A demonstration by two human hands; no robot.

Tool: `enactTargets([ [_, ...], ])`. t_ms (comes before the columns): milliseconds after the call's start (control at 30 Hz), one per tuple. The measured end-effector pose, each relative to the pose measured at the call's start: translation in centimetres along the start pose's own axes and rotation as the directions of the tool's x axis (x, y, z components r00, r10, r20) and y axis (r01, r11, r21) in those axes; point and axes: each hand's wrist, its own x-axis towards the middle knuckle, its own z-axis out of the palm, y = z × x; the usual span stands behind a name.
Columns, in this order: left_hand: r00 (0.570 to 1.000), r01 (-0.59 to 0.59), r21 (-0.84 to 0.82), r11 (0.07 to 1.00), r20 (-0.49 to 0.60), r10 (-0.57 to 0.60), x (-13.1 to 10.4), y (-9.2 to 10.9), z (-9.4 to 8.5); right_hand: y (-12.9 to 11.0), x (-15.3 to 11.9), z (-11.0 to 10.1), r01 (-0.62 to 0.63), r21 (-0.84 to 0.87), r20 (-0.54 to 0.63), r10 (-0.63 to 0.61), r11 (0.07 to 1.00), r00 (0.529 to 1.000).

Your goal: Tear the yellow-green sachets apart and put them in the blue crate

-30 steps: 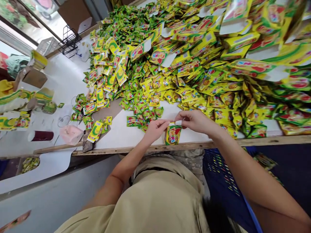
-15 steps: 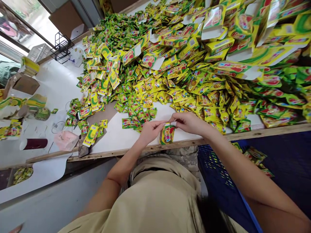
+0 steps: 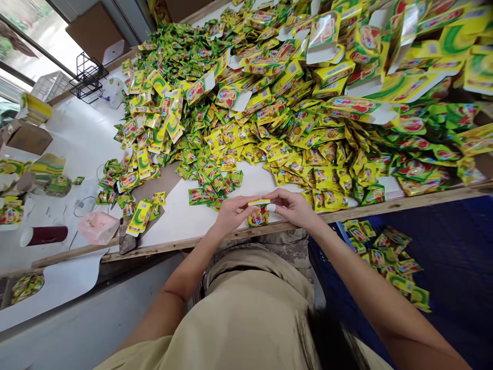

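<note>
Close to the table's front edge, a small printed box (image 3: 258, 218) in yellow, green and red stands between my hands. My left hand (image 3: 231, 216) pinches its top left corner between thumb and fingers. My right hand (image 3: 293, 207) grips the top right corner, its thumb tip wrapped in something white. A yellow strip at the box's top edge shows between the fingers, and the hands cover its upper corners. Just behind my left hand lie green candy sachets (image 3: 215, 186). Yellow sachets (image 3: 325, 177) are heaped beyond my right hand.
Small printed boxes (image 3: 269, 97), some with open flaps, are piled across the table (image 3: 254, 177). At left lie a phone (image 3: 127, 236), a pink bag (image 3: 98, 227) and a dark red cylinder (image 3: 48, 235). A blue crate (image 3: 442, 246) holding packed boxes stands below the edge at right.
The white end flap at the box's top has gone down, and a yellow top edge shows. Both hands have drawn closer over the box. The view has shifted, showing more of the crate.
</note>
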Motion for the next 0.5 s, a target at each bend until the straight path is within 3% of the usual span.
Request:
enactTargets([
  [100,0.998,0.013,0.009,1.000,-0.055,-0.012,-0.4,-0.5,0.2,0.1,-0.2,0.7,0.055,-0.118,-0.015,-0.057,0.991,0.998],
  [267,0.979,0.026,-0.185,0.982,-0.193,-0.063,-1.1,-1.1,1.3,0.0,-0.2,1.2,0.127,-0.199,-0.015,-0.133,0.972,0.991],
  [500,0.989,-0.022,-0.153,0.988,-0.150,-0.001,-0.8,-1.1,1.2,0.1,-0.2,1.2,0.152,-0.223,0.001,-0.156,0.963,0.988],
])
